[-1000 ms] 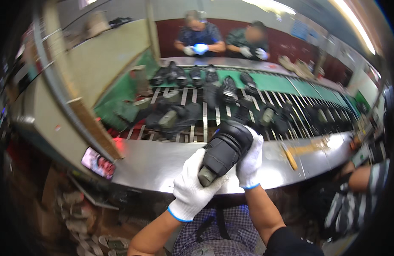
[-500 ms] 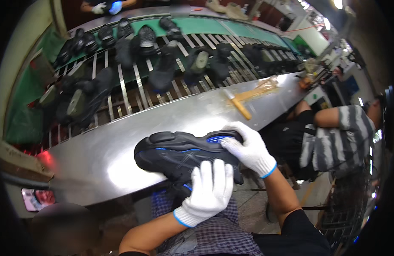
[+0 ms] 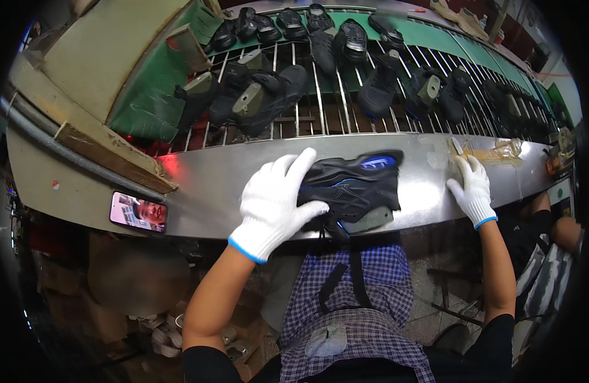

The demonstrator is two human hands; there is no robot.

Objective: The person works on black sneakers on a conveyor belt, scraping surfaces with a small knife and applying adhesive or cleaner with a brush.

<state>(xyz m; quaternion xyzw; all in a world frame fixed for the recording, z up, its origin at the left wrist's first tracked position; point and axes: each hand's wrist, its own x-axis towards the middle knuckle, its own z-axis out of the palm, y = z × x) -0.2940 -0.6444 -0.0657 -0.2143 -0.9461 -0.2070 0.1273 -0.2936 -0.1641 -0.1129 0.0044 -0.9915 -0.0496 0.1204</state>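
A black shoe with blue accents lies on its side on the metal worktop, its sole edge away from me and a grey-green block showing at its opening. Wrapped around its left end is my left hand in a white knitted glove, thumb on the near side and fingers on the far side. Over on the right, my gloved right hand reaches over a small tool with a pale flat head. Its fingers cover the tool's handle, and the thumb stands well apart from them.
Behind the metal worktop, a slatted rack carries several black shoes, some with grey-green blocks. A phone lies at the left edge. Brown tape sticks to the worktop at right. A seated person is at far right.
The shoe, held up in both hands before, now rests on the worktop. My right hand has let go of it and moved right to the tool; my left has shifted to the shoe's left end.
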